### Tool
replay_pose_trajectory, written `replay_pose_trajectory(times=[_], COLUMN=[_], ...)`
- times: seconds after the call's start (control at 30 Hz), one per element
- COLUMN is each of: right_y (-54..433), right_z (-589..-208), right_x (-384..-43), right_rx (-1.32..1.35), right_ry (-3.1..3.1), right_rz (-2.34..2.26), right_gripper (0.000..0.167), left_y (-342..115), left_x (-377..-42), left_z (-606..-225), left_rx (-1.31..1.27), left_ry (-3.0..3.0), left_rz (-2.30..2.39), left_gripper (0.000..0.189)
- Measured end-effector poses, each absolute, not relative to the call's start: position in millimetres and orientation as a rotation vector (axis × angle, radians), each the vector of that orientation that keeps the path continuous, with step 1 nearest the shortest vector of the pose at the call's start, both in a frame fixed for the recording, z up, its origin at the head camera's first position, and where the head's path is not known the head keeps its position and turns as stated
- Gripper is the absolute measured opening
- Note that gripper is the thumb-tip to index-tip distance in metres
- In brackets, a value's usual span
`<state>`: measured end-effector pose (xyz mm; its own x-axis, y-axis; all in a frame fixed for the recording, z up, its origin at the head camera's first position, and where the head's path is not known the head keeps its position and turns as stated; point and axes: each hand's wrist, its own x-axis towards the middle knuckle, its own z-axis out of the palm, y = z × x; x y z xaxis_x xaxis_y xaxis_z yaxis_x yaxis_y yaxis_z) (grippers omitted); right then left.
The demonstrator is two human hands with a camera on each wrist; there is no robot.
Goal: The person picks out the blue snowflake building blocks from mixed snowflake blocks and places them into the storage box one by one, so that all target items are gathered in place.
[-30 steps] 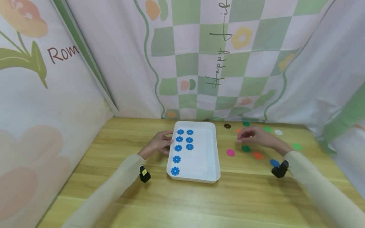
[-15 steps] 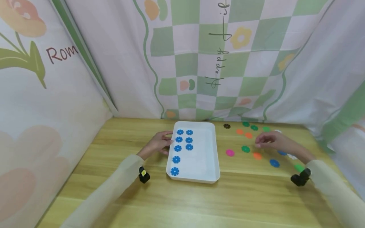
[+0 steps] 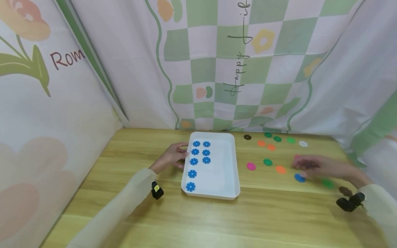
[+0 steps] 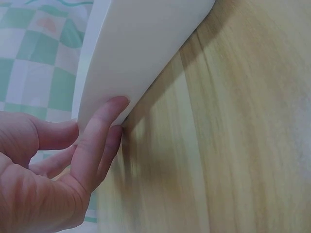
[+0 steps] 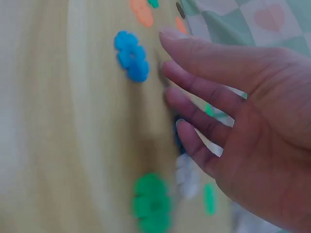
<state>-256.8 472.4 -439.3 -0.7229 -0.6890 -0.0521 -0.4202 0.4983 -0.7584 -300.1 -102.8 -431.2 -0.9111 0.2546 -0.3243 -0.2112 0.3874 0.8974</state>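
Note:
My left hand [image 3: 171, 155] is at the left side of a white rectangular tray [image 3: 221, 175]. In the left wrist view its fingertips [image 4: 116, 103] touch the tray's outer wall, and the thumb tip is right at the rim. Blue flower-shaped plastic discs [image 3: 192, 173] lie in the tray in two columns, the left one longer. My right hand [image 3: 325, 167] is over the loose discs at the right, nearest to a blue disc [image 3: 299, 178]. In the right wrist view its fingers are apart and loosely bent beside that blue disc [image 5: 131, 56], with nothing between them.
More flower discs lie scattered right of the tray: pink [image 3: 251, 166], dark green [image 3: 267, 162], orange [image 3: 281, 169], white [image 3: 303, 144] and brown [image 3: 345, 191] ones among them. A patterned curtain [image 3: 226, 75] hangs along the wooden table's [image 3: 198, 220] back edge.
My right hand has moved right and toward the near side across the loose discs, uncovering orange and green ones. The left hand and the discs in the tray have stayed put.

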Motion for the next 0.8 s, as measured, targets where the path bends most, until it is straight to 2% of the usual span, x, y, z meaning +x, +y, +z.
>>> replay_pose_trajectory(times=[0.23, 0.57, 0.8], right_y=[478.8, 472.9, 473.2], right_z=[-453.3, -463.5, -469.8], right_x=[-246.7, -240.8, -239.5], right_rx=[-0.637, -0.666, -0.783], right_ry=[2.462, 2.557, 2.609], right_rz=[-1.034, -1.024, -1.049], right_gripper=[0.046, 0.046, 0.034], left_y=[-102.9, -107.0, -104.9], left_x=[-300.5, -302.2, -301.9], left_z=[-435.1, -431.0, -435.7], left_rx=[0.053, 0.052, 0.012], left_ry=[2.221, 2.22, 2.217], left_rz=[1.547, 1.571, 1.55], left_gripper=[0.055, 0.056, 0.055])
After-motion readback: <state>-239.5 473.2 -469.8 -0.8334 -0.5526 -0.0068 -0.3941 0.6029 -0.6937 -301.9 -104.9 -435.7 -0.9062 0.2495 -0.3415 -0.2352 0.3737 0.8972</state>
